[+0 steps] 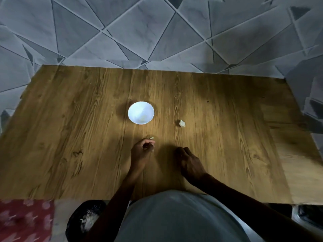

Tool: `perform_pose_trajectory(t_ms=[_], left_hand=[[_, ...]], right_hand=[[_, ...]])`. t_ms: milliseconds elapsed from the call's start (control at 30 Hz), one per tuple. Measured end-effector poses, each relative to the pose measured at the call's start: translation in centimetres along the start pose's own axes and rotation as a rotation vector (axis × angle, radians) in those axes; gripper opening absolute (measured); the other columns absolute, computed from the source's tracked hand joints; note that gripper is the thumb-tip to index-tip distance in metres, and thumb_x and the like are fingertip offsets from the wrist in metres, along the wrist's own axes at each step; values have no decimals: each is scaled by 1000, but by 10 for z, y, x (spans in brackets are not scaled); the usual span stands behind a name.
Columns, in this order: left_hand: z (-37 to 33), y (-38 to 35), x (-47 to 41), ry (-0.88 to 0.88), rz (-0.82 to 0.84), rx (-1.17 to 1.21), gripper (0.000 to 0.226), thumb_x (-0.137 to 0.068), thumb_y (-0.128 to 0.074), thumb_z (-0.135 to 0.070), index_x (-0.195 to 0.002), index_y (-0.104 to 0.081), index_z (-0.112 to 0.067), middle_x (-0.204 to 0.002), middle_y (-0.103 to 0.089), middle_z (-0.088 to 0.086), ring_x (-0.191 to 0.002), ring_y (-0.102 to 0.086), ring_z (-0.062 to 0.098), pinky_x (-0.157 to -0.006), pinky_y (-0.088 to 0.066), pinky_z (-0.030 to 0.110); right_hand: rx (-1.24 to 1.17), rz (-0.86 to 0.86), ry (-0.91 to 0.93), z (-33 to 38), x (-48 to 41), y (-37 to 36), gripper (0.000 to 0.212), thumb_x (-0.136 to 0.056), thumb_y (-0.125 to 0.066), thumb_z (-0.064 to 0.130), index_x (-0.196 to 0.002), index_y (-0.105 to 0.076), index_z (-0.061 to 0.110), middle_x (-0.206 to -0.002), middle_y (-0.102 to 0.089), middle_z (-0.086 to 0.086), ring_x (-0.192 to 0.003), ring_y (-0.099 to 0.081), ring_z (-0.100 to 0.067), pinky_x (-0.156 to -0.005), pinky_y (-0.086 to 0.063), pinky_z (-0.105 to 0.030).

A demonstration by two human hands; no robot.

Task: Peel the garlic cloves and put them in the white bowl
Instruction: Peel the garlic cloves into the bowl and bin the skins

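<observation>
- Starting at the left hand (pixel 142 147), just below frame centre: fingers curled in toward the palm, thumb poking out to the right. Too dim to tell whether anything is pinched inside.
- Just above that thumb, a small pale garlic scrap (pixel 152 137) lying on the wood. Touching the hand or not, cannot tell.
- Over to the right hand (pixel 187 158), a little lower and to the right: knuckles up, fingers bent down toward the tabletop, tips lost in shadow. Holding something or nothing, cannot tell.
- Up and right of it, well apart, a whitish unpeeled garlic piece (pixel 182 123) sitting alone on the table.
- At frame centre, a round white bowl with a scalloped rim (pixel 134 110), above the left hand and left of the garlic piece. Something faint and pale at its bottom, too blurred to name.
- Underneath it all, a brown wood-grain table (pixel 70 119).
- Lower left of the frame: a round black bin (pixel 76 224) with pale scraps inside, and a red patterned cloth (pixel 24 220) beside it.
- Across the top, a grey floor with a geometric pattern (pixel 122 32).
</observation>
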State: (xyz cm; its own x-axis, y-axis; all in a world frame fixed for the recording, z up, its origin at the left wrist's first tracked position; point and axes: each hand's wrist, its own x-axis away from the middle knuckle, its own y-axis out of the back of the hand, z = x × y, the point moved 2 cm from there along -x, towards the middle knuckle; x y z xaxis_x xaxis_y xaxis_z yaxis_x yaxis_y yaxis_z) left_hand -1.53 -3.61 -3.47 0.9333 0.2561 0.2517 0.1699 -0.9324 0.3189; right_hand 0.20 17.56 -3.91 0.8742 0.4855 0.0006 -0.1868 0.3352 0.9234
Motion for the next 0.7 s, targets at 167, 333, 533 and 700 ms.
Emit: perform_pose_trajectory(t_ms=[167, 333, 533, 700], left_hand=[[2, -7, 8, 20, 35, 10, 15, -91, -61, -9, -91, -73, -19, -67, -69, -3, -62, -64, 6, -67, -52, 27], [-3, -12, 12, 83, 42, 68, 15, -91, -60, -5, -93, -72, -14, -76, -71, -1, -63, -64, 6, -62, -50, 21], [-9, -14, 17, 252, 62, 297, 16, -95, -55, -4, -101, -69, 0, -78, -68, 7, -66, -62, 13, -59, -51, 17], [-18, -26, 18, 563, 125, 576, 27, -102, -47, -20, -98, -69, -7, -85, -72, 9, -73, -67, 15, -66, -55, 24]], right_hand=[[32, 12, 95, -8, 6, -10, 40, -100, -33, 23, -125, -62, 10, -128, -57, -8, -99, -60, -22, -63, -51, -25], [41, -12, 254, -10, 3, -11, 44, -106, -26, 26, -110, -66, 8, -111, -63, -9, -89, -59, -22, -63, -50, -30], [55, -126, 171, -4, -17, -8, 35, -101, -36, 16, -100, -66, -2, -98, -66, -17, -81, -61, -28, -68, -56, -33], [-552, -195, -306, 19, -51, 22, 19, -84, -66, -1, -76, -67, 16, -76, -67, 4, -65, -60, 0, -58, -45, -17]])
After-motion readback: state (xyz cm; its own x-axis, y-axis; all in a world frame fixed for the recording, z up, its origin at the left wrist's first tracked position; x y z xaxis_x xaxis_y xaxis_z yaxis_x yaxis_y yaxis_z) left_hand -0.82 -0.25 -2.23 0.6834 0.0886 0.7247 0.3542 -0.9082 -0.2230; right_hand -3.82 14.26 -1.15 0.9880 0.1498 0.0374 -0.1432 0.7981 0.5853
